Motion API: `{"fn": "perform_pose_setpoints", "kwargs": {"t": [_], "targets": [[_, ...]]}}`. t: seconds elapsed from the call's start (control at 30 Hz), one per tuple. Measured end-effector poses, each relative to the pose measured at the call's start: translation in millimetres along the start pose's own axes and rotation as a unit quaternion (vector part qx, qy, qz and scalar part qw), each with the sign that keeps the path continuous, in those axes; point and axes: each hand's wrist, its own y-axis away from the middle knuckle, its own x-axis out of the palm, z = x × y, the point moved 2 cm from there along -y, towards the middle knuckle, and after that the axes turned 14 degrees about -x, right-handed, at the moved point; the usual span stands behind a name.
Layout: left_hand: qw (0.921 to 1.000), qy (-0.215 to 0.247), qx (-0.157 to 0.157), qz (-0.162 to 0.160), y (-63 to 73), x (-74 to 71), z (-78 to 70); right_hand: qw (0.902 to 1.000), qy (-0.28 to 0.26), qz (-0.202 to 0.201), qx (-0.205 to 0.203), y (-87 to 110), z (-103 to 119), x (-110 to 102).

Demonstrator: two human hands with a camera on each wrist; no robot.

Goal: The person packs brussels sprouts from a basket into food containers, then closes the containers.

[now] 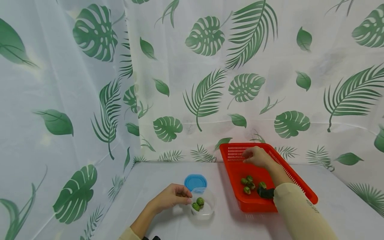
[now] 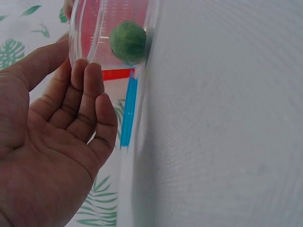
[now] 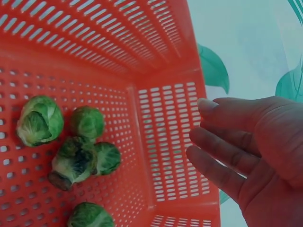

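Observation:
My left hand (image 1: pixel 172 199) is at the left side of a small clear plastic container (image 1: pixel 209 210), its relaxed fingertips (image 2: pixel 93 71) right at the rim. Two Brussels sprouts (image 1: pixel 198 204) lie inside the container; only one sprout (image 2: pixel 129 42) shows in the left wrist view. Over the far part of a red plastic basket (image 1: pixel 237 196) hangs my right hand (image 1: pixel 257 156), fingers loosely bent and nothing between them. Several more Brussels sprouts (image 3: pixel 87 124) lie on the basket floor, toward its near end; one (image 3: pixel 71 163) has dark, browned leaves.
A blue lid (image 1: pixel 195 182) lies flat on the white table (image 1: pixel 168 226) just behind the container. Leaf-patterned curtains (image 1: pixel 207 100) close off the back and left. A black wrist camera (image 1: pixel 265 192) under the right sleeve overlaps part of the basket.

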Motion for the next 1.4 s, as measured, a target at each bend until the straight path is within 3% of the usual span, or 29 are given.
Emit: {"fn": "perform_pose_setpoints", "kwargs": {"t": [0.67,1.4], "targets": [[1.0000,-0.004,0.001,-0.003,-2.6,0.3,3.1,0.9937,-0.060,0.066,0.069,14.0,-14.8,16.0],[1.0000,0.000,-0.005,-0.005,-1.1,-0.1,0.0,0.9873,-0.052,0.108,0.104,17.8,-21.2,18.8]]}}
